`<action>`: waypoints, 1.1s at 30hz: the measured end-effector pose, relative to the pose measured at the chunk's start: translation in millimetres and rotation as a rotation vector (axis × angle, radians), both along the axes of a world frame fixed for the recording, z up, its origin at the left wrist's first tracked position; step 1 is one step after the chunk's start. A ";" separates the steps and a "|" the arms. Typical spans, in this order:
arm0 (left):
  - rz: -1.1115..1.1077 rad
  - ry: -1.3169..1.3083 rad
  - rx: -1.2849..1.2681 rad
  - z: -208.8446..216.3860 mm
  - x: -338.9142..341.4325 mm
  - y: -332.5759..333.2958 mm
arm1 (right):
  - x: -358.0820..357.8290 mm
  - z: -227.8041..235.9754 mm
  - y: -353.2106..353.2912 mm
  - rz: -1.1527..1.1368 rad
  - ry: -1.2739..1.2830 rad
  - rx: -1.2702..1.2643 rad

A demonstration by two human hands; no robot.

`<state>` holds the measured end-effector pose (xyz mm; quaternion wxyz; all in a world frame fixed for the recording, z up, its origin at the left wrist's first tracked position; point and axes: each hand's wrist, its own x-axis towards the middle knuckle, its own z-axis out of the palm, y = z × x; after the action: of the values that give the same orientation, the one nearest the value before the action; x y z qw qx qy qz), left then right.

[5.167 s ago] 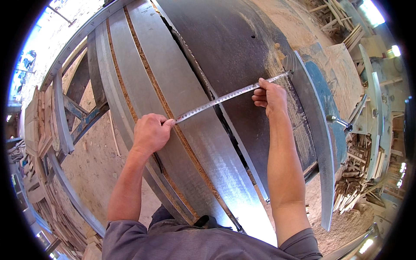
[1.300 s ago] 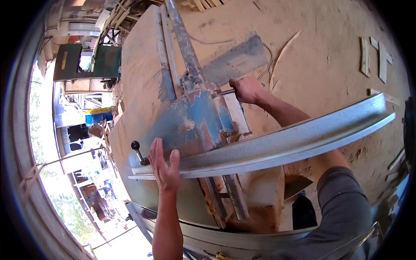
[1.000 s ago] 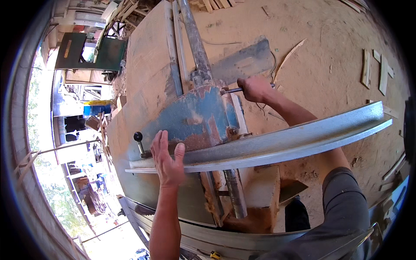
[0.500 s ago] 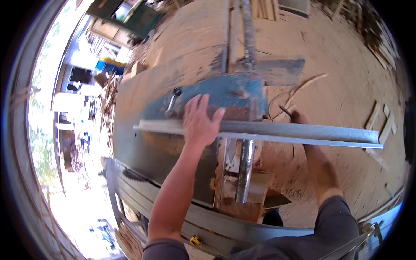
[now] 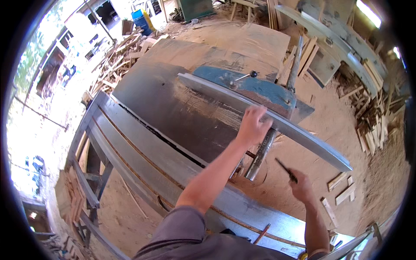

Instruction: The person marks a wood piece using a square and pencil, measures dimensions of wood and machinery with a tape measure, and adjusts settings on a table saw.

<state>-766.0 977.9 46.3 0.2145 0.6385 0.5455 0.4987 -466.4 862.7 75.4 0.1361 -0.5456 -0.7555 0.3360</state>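
Note:
A long grey metal fence (image 5: pixel 307 145) runs slantwise over a machine table (image 5: pixel 143 102), against a blue cast bracket (image 5: pixel 221 78) with a ball-ended lever (image 5: pixel 245 78). My left hand (image 5: pixel 255 125) has its fingers curled over the fence's near edge, just above a round steel bar (image 5: pixel 262 158). Off to the right and nearer me, my right hand (image 5: pixel 300 187) is closed round a thin dark rod-like tool (image 5: pixel 284 167), apart from the fence. Its exact kind is not clear.
Sliding grey rails (image 5: pixel 143 173) with long slots cross in front of me; a pencil (image 5: pixel 262 234) lies on them. Scrap wood (image 5: pixel 117 65) is heaped at the far left, with more offcuts (image 5: pixel 344 190) on the dusty right floor. A blue barrel (image 5: pixel 141 21) stands far back.
The view has turned. My left hand, spread flat over the fence before, now curls on its edge near the round bar. My right hand has come back from behind the fence with the dark tool.

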 end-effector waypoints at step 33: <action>0.232 -0.387 -0.276 -16.6 -275.1 -318.4 | -440.0 -37.2 -87.6 0.015 0.485 -1.009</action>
<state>-1041.1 659.5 29.7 0.3412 0.4290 0.6267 0.5539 -906.4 775.1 38.1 0.0254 -0.4448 -0.4521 0.7727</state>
